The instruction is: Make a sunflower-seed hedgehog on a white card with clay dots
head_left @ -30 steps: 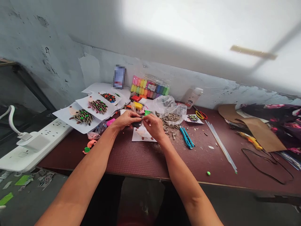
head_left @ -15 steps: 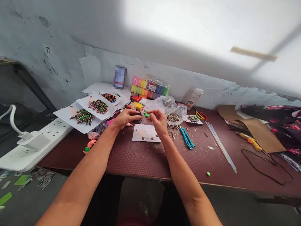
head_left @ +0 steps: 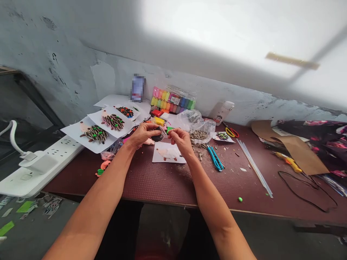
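My left hand [head_left: 143,135] pinches a small clear plastic wrapper [head_left: 163,132] above the table. My right hand [head_left: 180,139] is closed on a lump of green modelling clay [head_left: 170,129] at the wrapper's other side; the fingertips partly cover it. Just below both hands lies a white card [head_left: 159,157] with a pale hedgehog-shaped clay body on it. Sunflower seeds [head_left: 199,135] sit in and around a clear bag [head_left: 189,118] to the right of my right hand. A yellow clay pack [head_left: 158,121] is behind the fingers.
Seed-covered hedgehog cards [head_left: 114,122] overlap at left, near a white power strip [head_left: 58,153]. Coloured clay packs [head_left: 173,101] lean against the wall. Rightward are a blue utility knife [head_left: 215,158], scissors [head_left: 232,132], glue sticks [head_left: 255,168], a glue gun [head_left: 291,164] and a green clay ball [head_left: 240,199].
My hands have drawn slightly closer together around the wrapper. The green clay shows a little higher, beside my right fingertips. The things on the table stay in place.
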The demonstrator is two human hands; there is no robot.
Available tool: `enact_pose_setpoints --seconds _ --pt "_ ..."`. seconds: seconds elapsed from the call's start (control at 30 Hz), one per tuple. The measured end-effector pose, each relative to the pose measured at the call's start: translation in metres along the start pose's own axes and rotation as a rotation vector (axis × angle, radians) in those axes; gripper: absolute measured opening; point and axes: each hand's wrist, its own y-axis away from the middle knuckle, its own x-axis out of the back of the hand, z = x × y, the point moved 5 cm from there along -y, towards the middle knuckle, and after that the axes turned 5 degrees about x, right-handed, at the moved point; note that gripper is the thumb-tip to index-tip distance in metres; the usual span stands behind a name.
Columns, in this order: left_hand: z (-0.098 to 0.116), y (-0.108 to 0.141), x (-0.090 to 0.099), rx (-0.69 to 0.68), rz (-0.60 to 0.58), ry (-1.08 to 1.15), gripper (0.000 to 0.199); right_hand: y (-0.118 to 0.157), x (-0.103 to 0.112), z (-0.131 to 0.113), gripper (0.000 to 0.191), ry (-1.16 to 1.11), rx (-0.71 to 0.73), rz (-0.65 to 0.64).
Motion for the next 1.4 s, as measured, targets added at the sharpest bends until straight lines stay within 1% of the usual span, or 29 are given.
enact_pose_setpoints --seconds 0.1,0.17,0.23,0.33,0.4,0.47,0.53,0.6,0.73,0.87,1.03,1.23,1.3,1.4 --pt "0.005 0.002 -0.002 -0.057 -0.043 -0.045 0.034 0.0 0.001 0.0 0.029 -0.019 0.003 0.007" --pt "0.006 0.002 -0.002 -0.075 -0.048 -0.042 0.033 0.0 0.002 0.0 0.029 -0.017 -0.003 0.006" --pt "0.005 0.003 -0.003 -0.061 -0.054 -0.02 0.036 0.0 0.002 0.0 0.031 -0.009 -0.012 -0.005" --pt "0.0 0.002 -0.006 0.006 -0.077 0.003 0.039 0.0 0.003 0.001 0.036 0.01 -0.021 0.011" --pt "-0.003 0.002 -0.007 0.042 -0.065 0.008 0.04 0.0 0.004 0.002 0.038 0.014 -0.015 0.051" --pt "-0.004 0.002 -0.006 0.062 -0.026 0.01 0.041 0.0 0.004 0.003 0.04 0.011 -0.004 0.072" --pt "-0.004 0.002 -0.005 0.065 0.002 0.001 0.041 0.0 0.002 0.004 0.041 0.014 0.008 0.057" --pt "-0.004 0.001 -0.004 0.051 0.004 -0.02 0.04 0.0 -0.001 0.004 0.042 0.038 0.025 0.037" --pt "-0.003 -0.001 -0.006 0.014 -0.05 -0.053 0.041 0.001 -0.001 0.004 0.044 0.129 0.051 0.032" --pt "-0.001 0.0 -0.006 -0.006 -0.068 -0.085 0.042 0.003 -0.002 0.004 0.046 0.185 0.046 0.022" --pt "-0.003 0.002 -0.006 0.052 -0.113 -0.101 0.039 0.003 0.0 0.002 0.045 0.155 0.068 0.076" --pt "-0.003 0.002 -0.01 0.046 -0.142 0.025 0.04 0.001 0.003 -0.001 0.049 0.105 0.048 0.085" --pt "-0.005 0.0 -0.01 0.072 -0.123 0.068 0.042 0.0 0.005 0.0 0.05 0.1 0.053 0.107" --pt "-0.006 -0.002 -0.004 0.074 -0.023 0.077 0.043 0.0 0.006 0.003 0.048 0.114 0.068 0.126"
